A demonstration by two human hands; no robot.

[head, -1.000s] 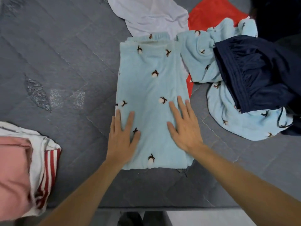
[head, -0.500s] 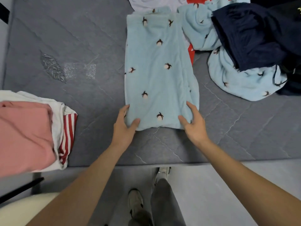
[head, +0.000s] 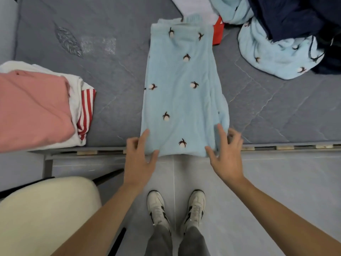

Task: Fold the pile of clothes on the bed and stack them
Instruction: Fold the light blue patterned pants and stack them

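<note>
Fingers of my left hand pinch the near left corner of the light blue patterned garment, thumb on top. My right hand takes the near right corner; whether it truly grips, I cannot tell. Garment lies folded lengthwise on the grey bed, near hem over the edge. Left: folded stack, pink on top. Far right: unfolded pile. Near left: cream chair.
</note>
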